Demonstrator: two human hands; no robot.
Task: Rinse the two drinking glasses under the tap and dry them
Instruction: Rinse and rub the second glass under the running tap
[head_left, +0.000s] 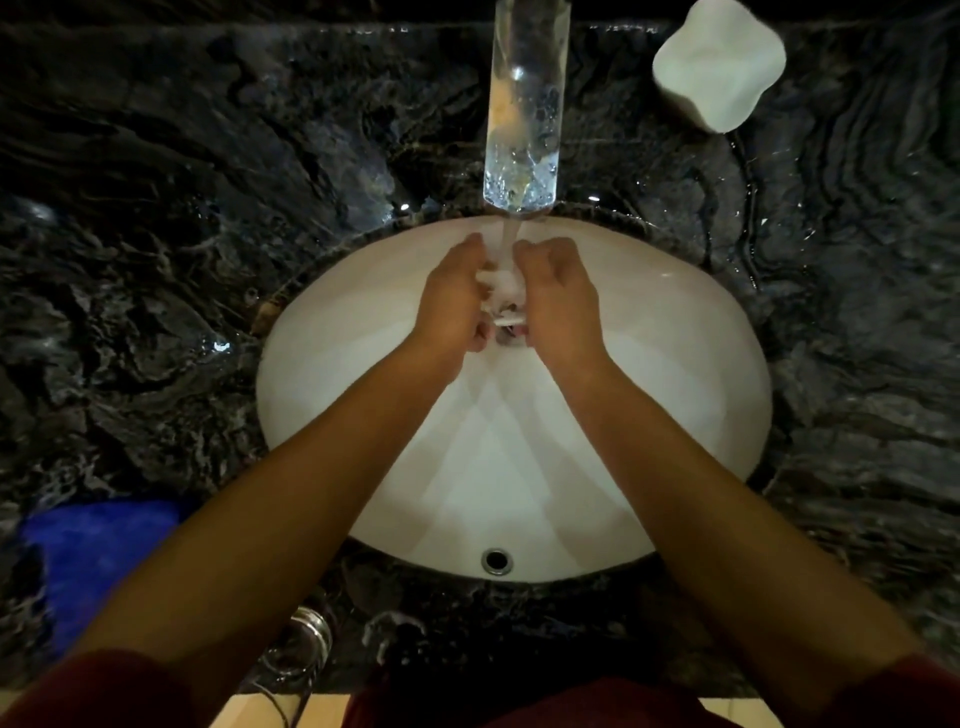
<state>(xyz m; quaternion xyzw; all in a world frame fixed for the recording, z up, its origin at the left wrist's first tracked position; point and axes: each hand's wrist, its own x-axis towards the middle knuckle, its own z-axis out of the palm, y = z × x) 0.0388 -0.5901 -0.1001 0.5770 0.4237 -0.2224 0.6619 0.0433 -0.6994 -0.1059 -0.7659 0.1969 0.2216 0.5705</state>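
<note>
Both hands, left hand (452, 296) and right hand (558, 296), meet under the tap (522, 114) stream, fingers curled around something blurred between them, two glasses (306, 639) on the bench (156, 208) well behind them

My left hand (454, 296) and right hand (558, 299) meet under the chrome tap (524, 109) over the white oval basin (675, 395); two clear drinking glasses (306, 642) stand near-left, beside a blue cloth (98, 556).

Two clear drinking glasses stand on the dark marble bench at the near edge, in front of the white basin. The left glass (306, 642) stands just beside the right glass (397, 636); both are dim and partly hidden, so their rims are hard to make out.
</note>
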